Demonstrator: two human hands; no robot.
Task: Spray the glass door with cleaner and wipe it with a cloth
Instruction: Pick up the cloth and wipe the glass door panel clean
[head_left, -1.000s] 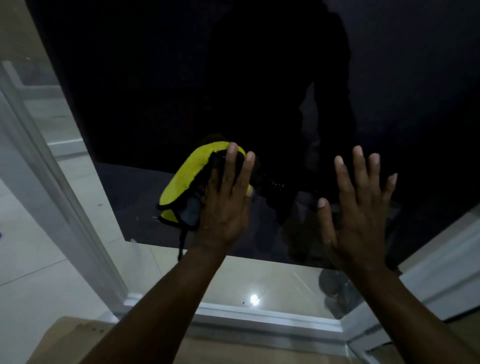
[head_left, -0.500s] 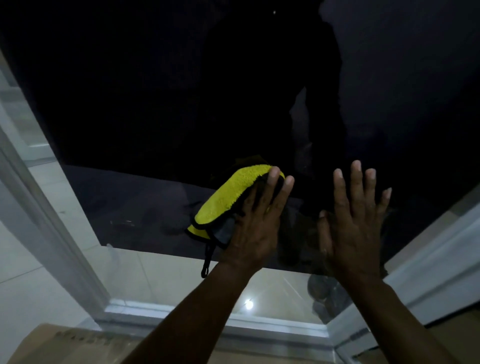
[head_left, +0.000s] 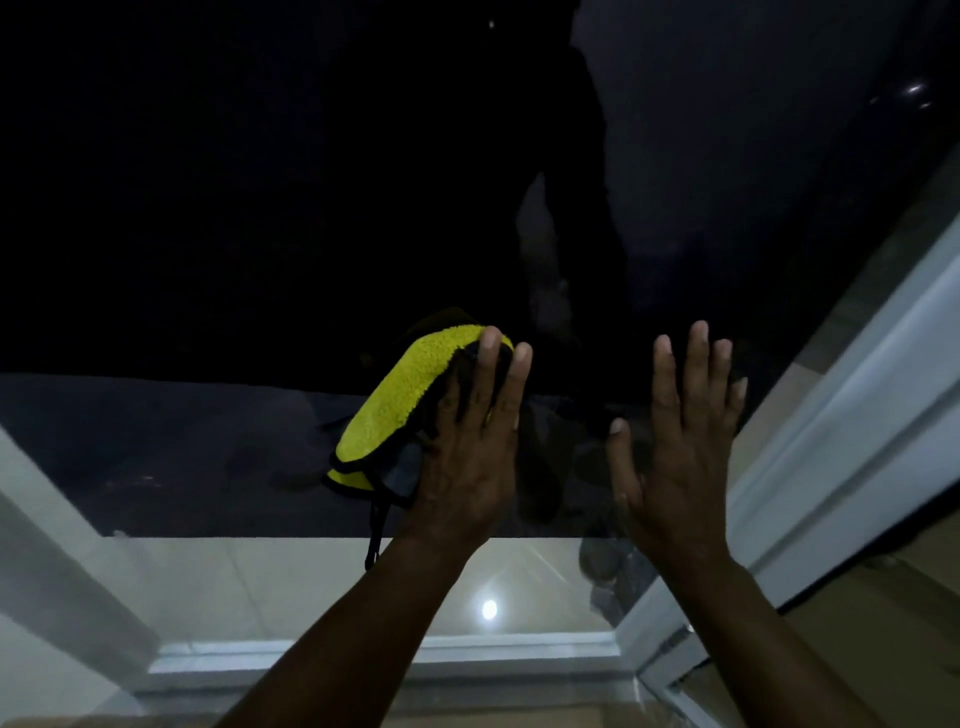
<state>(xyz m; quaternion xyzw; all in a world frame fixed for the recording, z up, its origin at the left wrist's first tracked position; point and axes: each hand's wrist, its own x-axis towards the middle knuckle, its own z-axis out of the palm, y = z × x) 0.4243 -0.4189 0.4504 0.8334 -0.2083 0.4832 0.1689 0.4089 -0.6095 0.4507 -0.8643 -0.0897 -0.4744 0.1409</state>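
Observation:
The glass door (head_left: 218, 218) fills the view, dark with night behind it and showing a dim reflection of me. My left hand (head_left: 470, 447) presses a folded yellow cloth (head_left: 395, 405) with black trim flat against the glass, fingers straight. A black loop hangs from the cloth's lower edge. To its right, my right hand (head_left: 680, 441) lies flat on the glass with the fingers spread and nothing in it. No spray bottle is in view.
The door's white frame runs along the bottom (head_left: 363, 657) and up the right side (head_left: 841, 436). Pale floor tiles (head_left: 270, 582) with a lamp's reflection show through the lower glass. A second white post stands at the left (head_left: 47, 561).
My left hand has slid the cloth to the right across the glass, closer to my right hand, which stays flat in about the same spot.

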